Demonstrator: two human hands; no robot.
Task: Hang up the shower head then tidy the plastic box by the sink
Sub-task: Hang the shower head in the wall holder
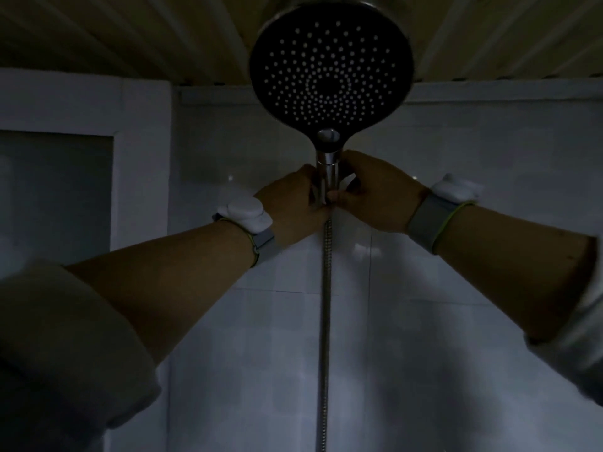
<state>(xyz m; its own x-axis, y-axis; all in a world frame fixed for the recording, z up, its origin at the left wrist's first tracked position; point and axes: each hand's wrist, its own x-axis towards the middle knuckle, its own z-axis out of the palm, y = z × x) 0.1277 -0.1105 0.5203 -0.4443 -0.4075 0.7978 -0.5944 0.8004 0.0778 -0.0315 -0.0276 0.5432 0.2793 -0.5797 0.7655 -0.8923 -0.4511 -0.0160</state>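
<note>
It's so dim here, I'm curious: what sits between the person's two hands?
In the head view, the chrome handle of the round dark shower head runs between the left hand and right hand, both touching it.

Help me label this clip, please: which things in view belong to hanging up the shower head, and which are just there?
Part of the job:
shower head
its chrome handle
metal hose
left hand and right hand, both closed on the handle

Just there:
wrist bands with white devices
tiled wall
window recess
ribbed ceiling
</note>
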